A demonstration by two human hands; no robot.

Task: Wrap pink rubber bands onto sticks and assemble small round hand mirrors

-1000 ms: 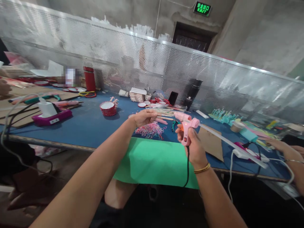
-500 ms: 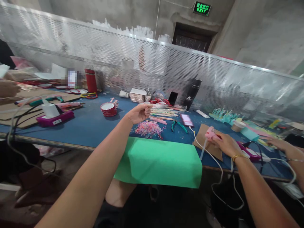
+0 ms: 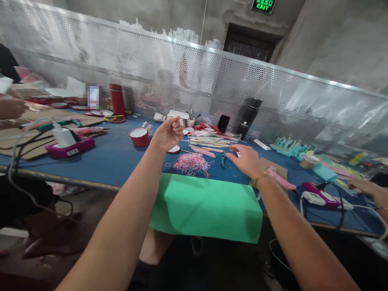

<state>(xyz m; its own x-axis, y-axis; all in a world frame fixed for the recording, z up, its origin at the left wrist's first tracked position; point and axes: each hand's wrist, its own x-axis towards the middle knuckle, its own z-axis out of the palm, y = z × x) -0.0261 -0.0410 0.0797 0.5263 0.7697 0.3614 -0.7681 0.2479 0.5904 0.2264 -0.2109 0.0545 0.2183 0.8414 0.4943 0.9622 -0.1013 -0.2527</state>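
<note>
My left hand (image 3: 169,134) is raised over the blue table, its fingers curled in a pinch; anything between the fingertips is too small to make out. My right hand (image 3: 247,159) hovers with fingers apart and nothing in them, beside teal-handled pliers (image 3: 223,160) and over a mostly covered phone. Behind its wrist, a pink hot glue gun (image 3: 280,179) lies on a piece of cardboard (image 3: 281,171). A tangled heap of pink and multicoloured thin loops (image 3: 192,163) sits between my hands. Below it, a green sheet (image 3: 206,206) covers my lap.
A red-rimmed tub (image 3: 140,137) stands left of my left hand. Thin sticks (image 3: 209,141) lie at the back, near a dark phone (image 3: 223,123) and a black box (image 3: 250,117). Purple power strips (image 3: 71,148) with cords flank me. Other people's hands (image 3: 368,190) work at both sides.
My right hand has let go of the glue gun, now lying on the cardboard, and moved left towards the pliers. My left hand has risen and shifted slightly left, still pinched.
</note>
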